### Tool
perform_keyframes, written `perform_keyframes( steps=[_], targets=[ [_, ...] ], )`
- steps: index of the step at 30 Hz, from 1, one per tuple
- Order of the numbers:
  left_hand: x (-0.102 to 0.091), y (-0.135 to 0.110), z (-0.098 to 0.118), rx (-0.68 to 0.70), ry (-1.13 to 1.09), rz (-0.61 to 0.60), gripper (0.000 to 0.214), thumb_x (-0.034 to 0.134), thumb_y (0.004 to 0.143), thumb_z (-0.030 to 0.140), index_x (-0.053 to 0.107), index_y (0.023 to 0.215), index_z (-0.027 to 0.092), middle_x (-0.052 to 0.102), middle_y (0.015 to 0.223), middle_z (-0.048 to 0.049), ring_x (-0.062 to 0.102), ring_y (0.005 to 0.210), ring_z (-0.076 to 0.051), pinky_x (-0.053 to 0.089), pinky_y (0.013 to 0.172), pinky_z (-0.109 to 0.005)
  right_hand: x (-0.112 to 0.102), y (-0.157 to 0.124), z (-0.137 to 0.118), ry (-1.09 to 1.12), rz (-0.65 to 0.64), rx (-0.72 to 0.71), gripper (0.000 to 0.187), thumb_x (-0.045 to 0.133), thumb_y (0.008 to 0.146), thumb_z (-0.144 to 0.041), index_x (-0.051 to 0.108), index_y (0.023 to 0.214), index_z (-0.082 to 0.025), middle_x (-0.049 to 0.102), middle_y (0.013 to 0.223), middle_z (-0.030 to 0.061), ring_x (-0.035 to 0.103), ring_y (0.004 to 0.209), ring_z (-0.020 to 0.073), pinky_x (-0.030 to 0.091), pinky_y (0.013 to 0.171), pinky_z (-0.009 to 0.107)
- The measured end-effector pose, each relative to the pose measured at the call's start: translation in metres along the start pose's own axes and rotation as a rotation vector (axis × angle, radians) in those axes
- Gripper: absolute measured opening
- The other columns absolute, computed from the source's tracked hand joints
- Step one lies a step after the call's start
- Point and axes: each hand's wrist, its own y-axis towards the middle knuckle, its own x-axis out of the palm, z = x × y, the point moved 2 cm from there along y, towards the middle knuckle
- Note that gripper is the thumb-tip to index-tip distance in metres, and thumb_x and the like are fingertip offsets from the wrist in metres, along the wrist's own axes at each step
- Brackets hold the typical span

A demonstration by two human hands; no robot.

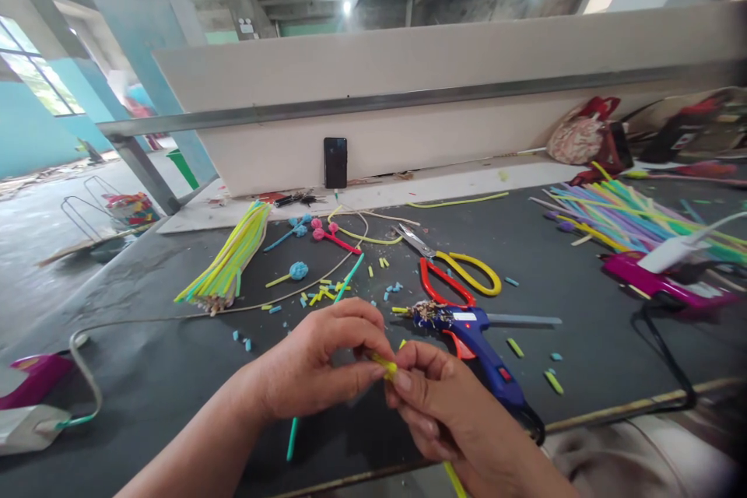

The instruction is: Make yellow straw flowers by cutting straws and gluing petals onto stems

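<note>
The left hand [320,366] is bare, its fingers [353,311] rounded at the knuckles. Behind them, the bare left forearm [198,436] widens away from a slimmer wrist [264,391]. The right hand [455,408] is bare too, with a short nail on its thumb [417,389]; behind its fingers, the bare right forearm [519,463] shows only in part.

I get glaring daylight in the window [38,66] left of the phone [335,163] and ceiling lamps [347,8] blooming above it. The tabletop [152,373] below it looks evenly lit. Far right of it, bags [575,138] blur, stretched, toward a blackened corner.
</note>
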Motion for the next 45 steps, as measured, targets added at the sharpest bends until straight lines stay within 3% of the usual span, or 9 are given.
perform_keyframes(
  steps=[7, 11, 22, 28, 33, 39, 45],
  targets=[
    [0.003, -0.002, -0.002, -0.042, 0.002, -0.077, 0.023, 0.054, 0.082, 0.020, 0.067, 0.102, 0.019, 0.055, 0.097, -0.0069, 0.055, 0.089, -0.013, 0.044, 0.081, -0.024, 0.001, 0.001, 0.001, -0.011, 0.056, -0.031, 0.028, 0.075, 0.067, -0.029, 0.049, 0.070, -0.017, 0.059, 0.056, -0.0040, 0.029, 0.033, -0.0011, 0.012, 0.030, 0.012],
    [0.000, -0.003, -0.007, -0.058, -0.057, -0.047, 0.026, 0.060, 0.079, 0.022, 0.065, 0.105, 0.020, 0.057, 0.101, -0.0075, 0.055, 0.095, -0.016, 0.044, 0.084, -0.026, 0.001, 0.001, 0.000, -0.040, 0.110, -0.033, 0.028, 0.074, 0.066, -0.028, 0.048, 0.070, -0.017, 0.058, 0.053, -0.0047, 0.028, 0.032, -0.0008, 0.012, 0.030, 0.012],
    [0.004, -0.003, -0.016, -0.386, -0.248, -0.038, 0.021, 0.061, 0.077, 0.031, 0.064, 0.093, 0.017, 0.061, 0.092, -0.0044, 0.056, 0.081, -0.015, 0.045, 0.072, -0.025, -0.002, 0.004, 0.002, -0.207, 0.218, -0.128, 0.025, 0.072, 0.064, -0.033, 0.052, 0.068, -0.018, 0.058, 0.050, -0.0047, 0.029, 0.028, -0.0001, 0.015, 0.029, 0.014],
    [0.011, -0.003, -0.017, -0.503, -0.435, -0.055, 0.016, 0.061, 0.076, 0.025, 0.060, 0.089, 0.015, 0.058, 0.076, 0.0002, 0.050, 0.065, -0.009, 0.039, 0.058, -0.021, 0.000, 0.003, 0.000, -0.214, 0.248, -0.172, 0.027, 0.073, 0.061, -0.035, 0.053, 0.064, -0.018, 0.057, 0.049, -0.0044, 0.030, 0.029, 0.0005, 0.016, 0.030, 0.015],
    [0.014, -0.003, -0.018, -0.538, -0.516, -0.002, 0.014, 0.062, 0.075, 0.022, 0.057, 0.086, 0.014, 0.056, 0.071, 0.0021, 0.046, 0.061, -0.007, 0.034, 0.054, -0.018, 0.004, 0.001, -0.002, -0.261, 0.283, -0.275, 0.026, 0.071, 0.063, -0.036, 0.055, 0.078, -0.021, 0.055, 0.051, -0.0060, 0.031, 0.031, 0.0027, 0.020, 0.031, 0.017],
    [0.015, -0.002, -0.018, -0.554, -0.544, 0.016, 0.014, 0.063, 0.075, 0.021, 0.056, 0.085, 0.014, 0.054, 0.068, 0.0030, 0.046, 0.060, -0.007, 0.035, 0.055, -0.019, 0.003, 0.001, -0.004, -0.450, 0.286, -0.435, 0.015, 0.070, 0.067, -0.029, 0.057, 0.067, -0.021, 0.042, 0.053, -0.0066, 0.036, 0.045, 0.0066, 0.027, 0.040, 0.020],
    [0.016, -0.001, -0.019, -0.549, -0.593, 0.021, 0.015, 0.064, 0.074, 0.020, 0.057, 0.085, 0.014, 0.054, 0.065, 0.0035, 0.047, 0.058, -0.006, 0.035, 0.054, -0.018, 0.002, -0.001, -0.004, -0.670, 0.333, -0.526, 0.005, 0.063, 0.073, -0.024, 0.060, 0.069, -0.021, 0.047, 0.058, -0.0039, 0.041, 0.053, 0.0106, 0.031, 0.048, 0.024]
  ],
)
